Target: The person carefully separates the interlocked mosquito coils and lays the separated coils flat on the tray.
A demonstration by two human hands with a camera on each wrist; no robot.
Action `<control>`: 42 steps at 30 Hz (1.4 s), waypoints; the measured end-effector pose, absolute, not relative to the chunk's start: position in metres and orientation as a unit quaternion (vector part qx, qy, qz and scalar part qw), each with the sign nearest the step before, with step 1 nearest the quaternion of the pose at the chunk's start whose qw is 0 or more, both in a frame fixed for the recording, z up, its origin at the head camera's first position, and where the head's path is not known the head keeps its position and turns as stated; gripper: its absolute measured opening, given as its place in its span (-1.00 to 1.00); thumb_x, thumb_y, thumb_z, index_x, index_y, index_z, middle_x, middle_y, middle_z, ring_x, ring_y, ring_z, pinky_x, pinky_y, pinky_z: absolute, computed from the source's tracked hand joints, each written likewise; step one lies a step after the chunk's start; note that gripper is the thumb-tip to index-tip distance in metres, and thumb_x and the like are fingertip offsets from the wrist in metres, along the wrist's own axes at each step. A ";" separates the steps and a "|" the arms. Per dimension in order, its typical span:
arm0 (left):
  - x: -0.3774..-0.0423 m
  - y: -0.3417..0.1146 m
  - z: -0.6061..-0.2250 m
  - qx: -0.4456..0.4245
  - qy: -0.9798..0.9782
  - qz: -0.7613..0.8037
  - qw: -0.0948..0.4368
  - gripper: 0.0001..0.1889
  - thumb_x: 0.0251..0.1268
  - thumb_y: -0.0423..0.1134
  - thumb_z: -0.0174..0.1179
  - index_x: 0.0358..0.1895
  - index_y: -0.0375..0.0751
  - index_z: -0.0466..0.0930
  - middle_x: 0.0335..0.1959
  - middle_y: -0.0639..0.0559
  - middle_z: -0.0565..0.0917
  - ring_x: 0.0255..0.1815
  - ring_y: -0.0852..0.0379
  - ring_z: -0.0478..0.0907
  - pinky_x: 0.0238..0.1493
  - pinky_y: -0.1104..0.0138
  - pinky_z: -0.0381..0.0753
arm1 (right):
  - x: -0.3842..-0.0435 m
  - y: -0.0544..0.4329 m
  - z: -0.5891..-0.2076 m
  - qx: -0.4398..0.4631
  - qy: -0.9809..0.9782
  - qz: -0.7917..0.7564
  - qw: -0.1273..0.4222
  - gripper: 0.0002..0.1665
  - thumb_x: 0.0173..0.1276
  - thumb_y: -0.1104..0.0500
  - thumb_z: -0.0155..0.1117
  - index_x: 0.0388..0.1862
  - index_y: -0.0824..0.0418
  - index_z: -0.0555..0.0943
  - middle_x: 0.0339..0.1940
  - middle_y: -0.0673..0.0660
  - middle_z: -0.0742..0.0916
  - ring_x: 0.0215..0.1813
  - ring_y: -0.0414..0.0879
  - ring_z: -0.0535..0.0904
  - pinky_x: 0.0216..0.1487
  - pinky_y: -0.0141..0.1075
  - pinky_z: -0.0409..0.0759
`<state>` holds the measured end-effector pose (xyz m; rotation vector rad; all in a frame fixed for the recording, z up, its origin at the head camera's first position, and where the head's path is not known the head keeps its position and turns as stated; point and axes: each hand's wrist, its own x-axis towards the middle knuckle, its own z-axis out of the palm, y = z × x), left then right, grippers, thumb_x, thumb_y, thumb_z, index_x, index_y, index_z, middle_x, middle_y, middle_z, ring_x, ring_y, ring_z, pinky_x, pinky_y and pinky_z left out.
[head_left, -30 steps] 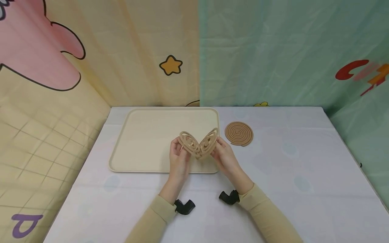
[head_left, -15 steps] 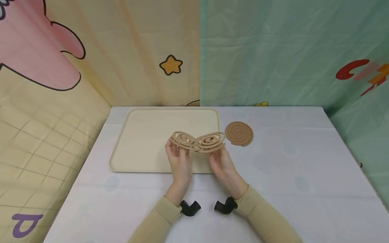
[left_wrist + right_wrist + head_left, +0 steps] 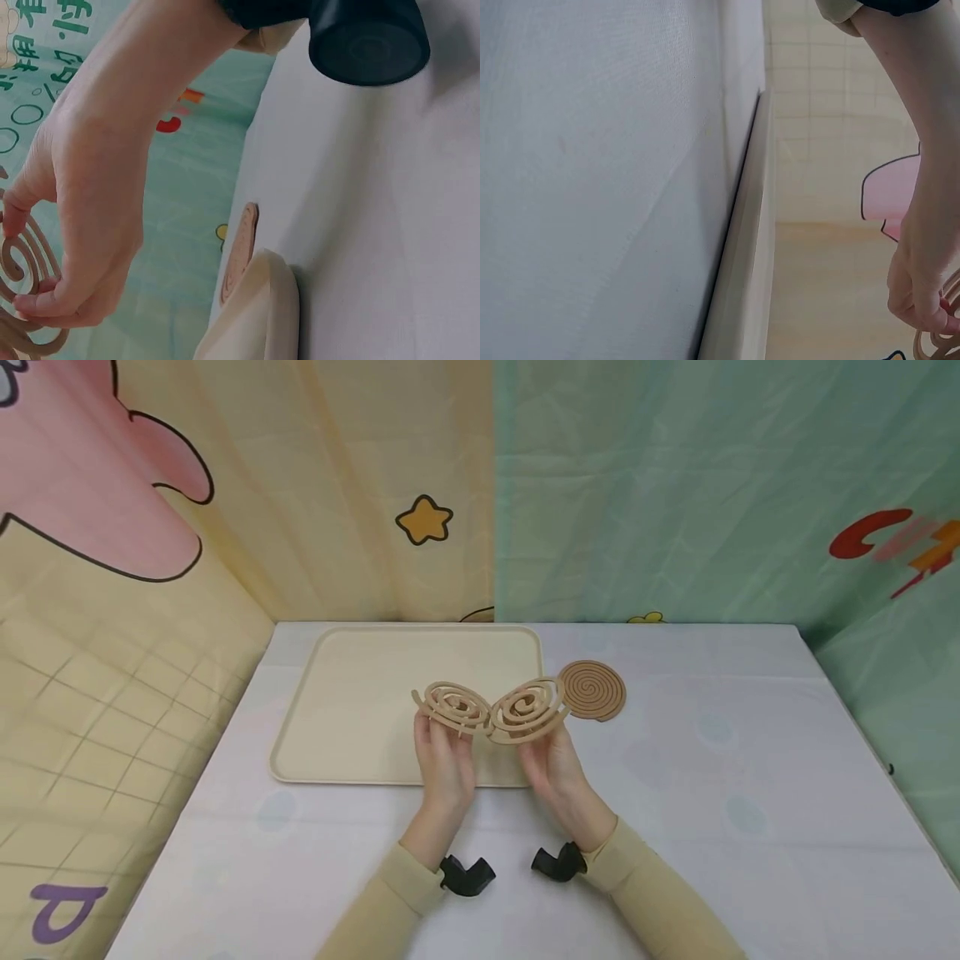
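Tan double coil [image 3: 492,727] hangs between the two hands, its long axis running from the left hand [image 3: 447,768] across to the right hand [image 3: 558,772], the halves rising outward in a shallow V. Each hand pinches its own half, so I'd call neither nearer. Beneath it, the tray [image 3: 345,718] stretches away past the left hand; a brown spiral disc [image 3: 594,690] lies just beyond the right. From above, the coil hides most fingertips, and both wrist views cut it off. Whether its halves are joined or merely interlocked, I can't tell.
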<state>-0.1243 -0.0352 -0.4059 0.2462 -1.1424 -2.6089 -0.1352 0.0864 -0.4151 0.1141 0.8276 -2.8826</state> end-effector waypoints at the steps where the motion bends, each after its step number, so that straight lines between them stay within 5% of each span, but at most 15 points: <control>1: -0.126 -0.037 -0.407 0.086 -0.393 -0.906 0.131 -0.73 0.61 -0.14 -0.19 0.17 -0.18 0.27 0.05 -0.02 0.44 0.00 0.19 0.54 0.15 0.36 0.60 | -0.136 0.087 -0.416 0.037 0.282 -0.956 0.071 -0.58 0.39 -0.06 0.26 0.07 0.09 0.38 0.02 -0.02 0.54 0.09 -0.22 0.55 0.26 -0.42 0.51; 8: -0.135 -0.051 -0.413 0.097 -0.378 -0.919 0.062 -0.58 0.62 0.04 -0.34 0.22 -0.16 0.29 0.00 0.05 0.44 -0.08 0.24 0.53 0.10 0.40 0.59 | -0.140 0.089 -0.420 0.052 0.265 -0.958 0.101 -0.38 0.34 -0.14 0.29 0.20 0.10 0.30 0.05 0.01 0.50 0.08 -0.20 0.56 0.21 -0.37 0.57; 13: -0.138 -0.058 -0.417 0.111 -0.331 -0.937 0.003 -0.43 0.57 0.21 -0.41 0.38 -0.06 0.16 0.16 0.06 0.36 0.05 0.24 0.50 0.16 0.43 0.54 | -0.144 0.092 -0.422 0.074 0.209 -0.966 0.136 -0.42 0.59 -0.15 -0.19 0.44 0.07 0.17 0.18 0.02 0.49 0.15 -0.16 0.57 0.21 -0.29 0.59; 17: -0.139 -0.066 -0.417 0.100 -0.276 -0.955 -0.032 -0.53 0.57 0.18 -0.40 0.33 0.09 0.20 0.19 0.07 0.33 0.09 0.22 0.48 0.12 0.41 0.56 | -0.147 0.097 -0.423 0.079 0.169 -0.966 0.181 -0.35 0.59 -0.23 -0.38 0.54 -0.01 0.06 0.22 0.02 0.46 0.15 -0.14 0.56 0.18 -0.28 0.60; 25: -0.145 -0.093 -0.421 0.081 -0.211 -0.967 -0.120 -0.63 0.58 0.07 -0.30 0.31 0.15 0.24 0.16 0.06 0.36 0.06 0.16 0.48 0.09 0.31 0.55 | -0.151 0.105 -0.424 0.043 0.141 -0.946 0.288 -0.44 0.51 -0.24 -0.03 0.33 -0.01 0.23 0.03 0.05 0.58 0.01 -0.10 0.58 0.01 -0.29 0.64; 32: -0.150 -0.119 -0.429 0.116 -0.292 -0.932 -0.184 -0.55 0.61 0.08 -0.45 0.41 0.19 0.16 0.20 0.08 0.33 0.09 0.17 0.44 0.12 0.29 0.49 | -0.156 0.111 -0.427 0.023 0.213 -0.910 0.355 -0.38 0.43 -0.39 -0.08 0.26 -0.04 0.32 0.05 0.02 0.62 0.04 -0.11 0.60 0.05 -0.23 0.64; 34: -0.150 -0.127 -0.431 0.121 -0.319 -0.919 -0.195 -0.55 0.61 0.04 -0.48 0.44 0.20 0.13 0.25 0.07 0.31 0.17 0.15 0.39 0.19 0.26 0.48 | -0.158 0.112 -0.429 0.024 0.209 -0.907 0.365 -0.44 0.42 -0.30 0.09 0.21 -0.02 0.38 0.04 0.03 0.64 0.03 -0.09 0.62 0.05 -0.21 0.65; 38: -0.151 -0.141 -0.435 0.137 -0.387 -0.894 -0.180 -0.46 0.60 0.10 -0.60 0.50 0.18 0.10 0.48 -0.07 0.17 0.45 -0.04 0.23 0.44 0.02 0.30 | -0.160 0.113 -0.433 0.028 0.223 -0.899 0.376 -0.35 0.15 -0.17 0.43 0.16 0.00 0.44 0.01 0.03 0.66 0.00 -0.10 0.64 0.06 -0.22 0.64; 42: -0.151 -0.151 -0.439 0.141 -0.490 -0.847 -0.149 -0.38 0.60 0.08 -0.64 0.59 -0.07 -0.08 0.56 -0.21 0.03 0.55 -0.11 0.10 0.50 -0.04 0.20 | -0.161 0.113 -0.435 0.033 0.238 -0.893 0.381 -0.35 0.12 -0.19 0.44 0.13 -0.01 0.46 -0.01 0.02 0.67 -0.01 -0.11 0.65 0.07 -0.22 0.63</control>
